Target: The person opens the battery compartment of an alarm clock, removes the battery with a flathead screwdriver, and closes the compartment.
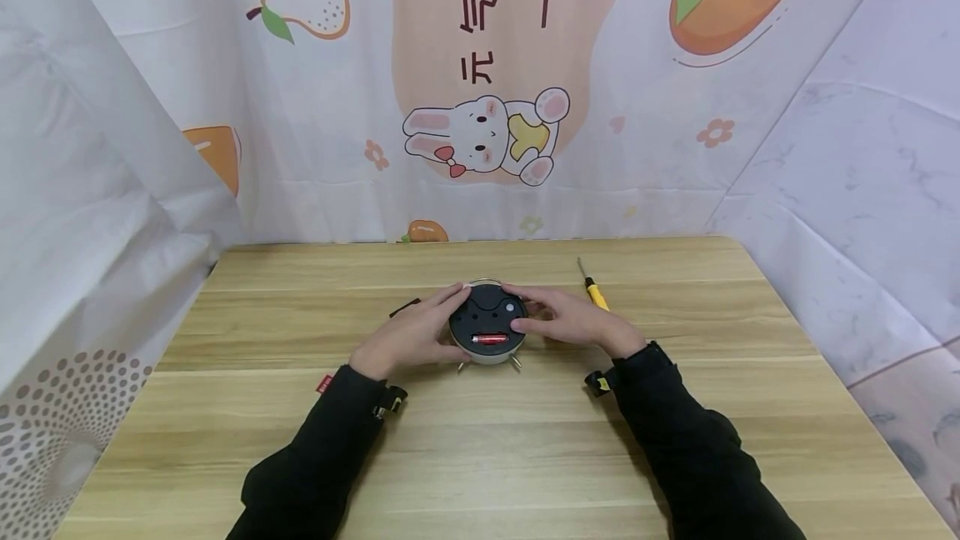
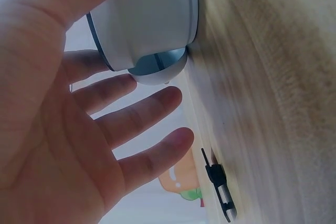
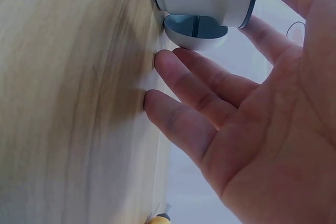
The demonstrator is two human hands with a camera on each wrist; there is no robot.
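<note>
A round alarm clock (image 1: 487, 309) lies face down on the table, its black back up and a red battery (image 1: 490, 339) in the uncovered slot. Two short metal feet (image 1: 516, 362) point toward me. My left hand (image 1: 415, 333) holds the clock's left side, thumb low and index finger at the upper rim. From the right, my right hand (image 1: 566, 319) grips it with the thumb on the back beside the battery. In the wrist views the pale casing (image 2: 147, 17) and a bell (image 3: 197, 32) show close to the fingers; the other fingers of both hands spread out below the bells.
A screwdriver with a yellow handle (image 1: 597, 295) lies behind my right hand. Left of the clock is a slim black and grey item (image 2: 220, 187), partly hidden by my left hand in the head view. A printed curtain (image 1: 322, 107) hangs behind the wooden table (image 1: 480, 457).
</note>
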